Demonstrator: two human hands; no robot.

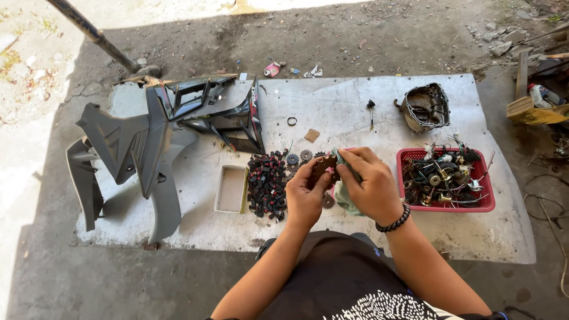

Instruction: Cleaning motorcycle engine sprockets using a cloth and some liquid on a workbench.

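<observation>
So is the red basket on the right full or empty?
Full: the red basket is heaped with tangled wires and small metal parts rising above its rim.

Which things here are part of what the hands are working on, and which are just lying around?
In hand:
left hand
right hand
sprocket
green cloth

Lying about:
other sprockets on the sheet
pile of small black parts
red basket of wires
engine cover
grey fairings
small tray

Rusty brown sprocket (323,168) in the left hand (305,195), pale green cloth (345,192) under the right hand (370,186). Red basket (489,204) just right of them, black clips (267,185) left, grey and black panels (154,139) further left.
</observation>
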